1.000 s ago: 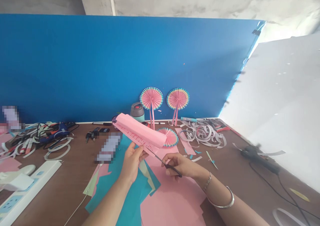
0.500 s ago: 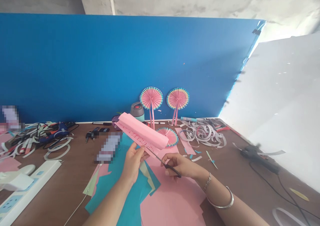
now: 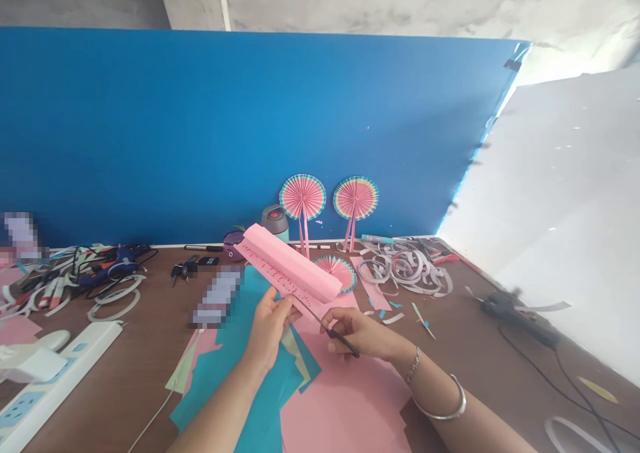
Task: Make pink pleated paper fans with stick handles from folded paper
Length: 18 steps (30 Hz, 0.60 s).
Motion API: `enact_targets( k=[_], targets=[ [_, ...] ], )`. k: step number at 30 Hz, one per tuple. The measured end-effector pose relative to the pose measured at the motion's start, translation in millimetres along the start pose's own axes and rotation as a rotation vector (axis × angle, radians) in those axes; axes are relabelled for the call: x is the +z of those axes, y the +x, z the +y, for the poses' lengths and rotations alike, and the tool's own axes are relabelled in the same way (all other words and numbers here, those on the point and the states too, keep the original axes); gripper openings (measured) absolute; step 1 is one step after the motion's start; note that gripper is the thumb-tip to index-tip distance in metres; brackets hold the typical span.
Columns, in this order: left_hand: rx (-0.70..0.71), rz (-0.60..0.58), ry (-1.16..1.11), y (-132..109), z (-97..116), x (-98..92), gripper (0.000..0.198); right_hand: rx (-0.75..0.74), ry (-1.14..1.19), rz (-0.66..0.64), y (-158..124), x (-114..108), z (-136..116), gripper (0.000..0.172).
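One pair of scissors (image 3: 345,343) at paper's (image 3: 295,259) edge

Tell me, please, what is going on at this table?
A person's left hand holds folded pink paper by its near edge, while the right hand has black scissors at that edge. Two round pleated fans stand before the blue partition; a third fan lies on the table, partly hidden by the paper.

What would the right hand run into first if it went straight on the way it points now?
Most likely the folded pink paper: the scissors in the right hand reach its lower edge. The left hand looks next in line, though depth is hard to judge here.
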<state>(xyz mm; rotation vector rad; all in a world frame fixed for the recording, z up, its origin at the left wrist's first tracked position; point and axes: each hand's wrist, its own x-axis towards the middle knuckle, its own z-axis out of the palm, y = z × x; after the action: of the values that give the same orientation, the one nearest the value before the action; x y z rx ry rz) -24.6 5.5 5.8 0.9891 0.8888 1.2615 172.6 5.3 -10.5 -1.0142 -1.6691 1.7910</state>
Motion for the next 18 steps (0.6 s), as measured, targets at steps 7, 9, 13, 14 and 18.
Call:
enact_targets(
  k=[7,9,13,14,18],
  targets=[
    [-0.006,-0.008,-0.012,-0.1,0.3,0.8,0.035,-0.011,-0.024,-0.003,-0.2,-1.2,1.9,0.031],
    [-0.004,-0.018,-0.013,-0.5,0.3,1.2,0.034,-0.007,-0.012,-0.005,0.2,-0.5,1.2,0.032],
    [-0.013,-0.063,-0.024,-1.8,0.1,3.2,0.035,-0.019,-0.024,0.004,1.0,1.0,0.9,0.032],
    [-0.014,-0.069,-0.025,-2.0,0.0,3.6,0.035,-0.024,-0.034,0.005,1.1,0.8,1.3,0.032],
    [-0.009,-0.078,-0.021,-2.2,-0.6,3.1,0.037,-0.030,-0.046,0.008,1.2,-0.8,2.8,0.031]
  ],
)
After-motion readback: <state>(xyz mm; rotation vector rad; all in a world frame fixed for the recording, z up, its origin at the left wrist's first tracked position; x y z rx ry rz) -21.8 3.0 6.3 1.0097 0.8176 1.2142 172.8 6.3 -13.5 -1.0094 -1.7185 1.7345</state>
